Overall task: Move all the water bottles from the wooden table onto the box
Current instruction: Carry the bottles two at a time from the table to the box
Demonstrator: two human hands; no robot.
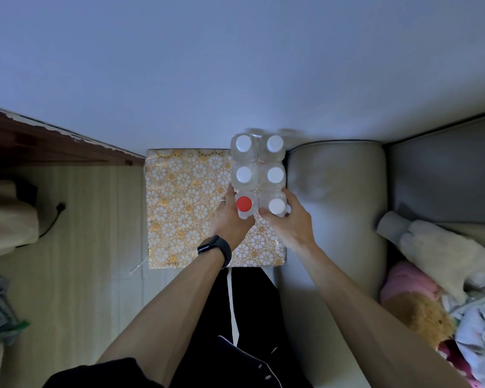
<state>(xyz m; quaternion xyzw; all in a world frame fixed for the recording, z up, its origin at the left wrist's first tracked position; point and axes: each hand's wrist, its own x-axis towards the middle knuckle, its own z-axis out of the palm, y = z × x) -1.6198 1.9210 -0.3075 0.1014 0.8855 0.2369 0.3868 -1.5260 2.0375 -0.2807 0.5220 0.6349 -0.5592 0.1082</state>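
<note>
Water bottles (pixel 245 175), six of them, stand upright in two rows of three on the right part of the patterned box (pixel 185 197). My left hand (pixel 230 219) curls round the near red-capped bottle (pixel 244 204), and my right hand (pixel 289 222) curls round the near white-capped bottle (pixel 277 205) beside it. They look like thin, smooth clear plastic, easily dented and fairly heavy if full. I judge it best to hold each round the body under the shoulder, not by the cap.
</note>
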